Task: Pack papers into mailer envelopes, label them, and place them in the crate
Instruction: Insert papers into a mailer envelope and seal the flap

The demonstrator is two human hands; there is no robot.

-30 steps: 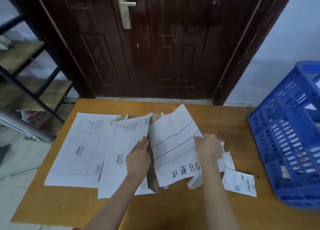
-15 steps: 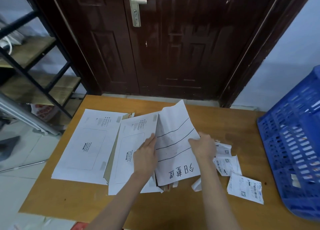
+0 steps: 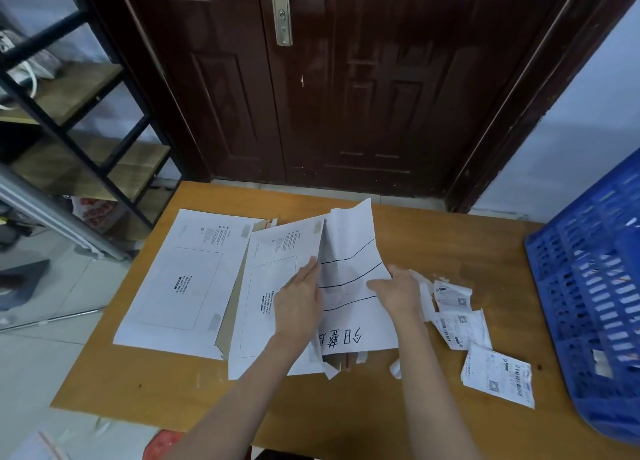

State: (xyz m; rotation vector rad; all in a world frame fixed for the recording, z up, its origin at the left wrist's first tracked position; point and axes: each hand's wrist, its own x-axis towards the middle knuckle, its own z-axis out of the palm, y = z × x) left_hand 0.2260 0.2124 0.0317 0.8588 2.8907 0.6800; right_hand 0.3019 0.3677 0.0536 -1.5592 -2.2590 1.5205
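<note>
Resting flat, fingers straight, the left hand (image 3: 300,300) pressed on the mailer envelope (image 3: 277,286) at mid-table. The right hand (image 3: 398,291) pinched the right edge of the paper (image 3: 349,272) with ruled lines, its left edge tucked at the envelope's opening. Labels (image 3: 460,321) lay right of it, the blue crate (image 3: 588,286) farther right. Since a second earlier, the paper had slid further left into the envelope.
</note>
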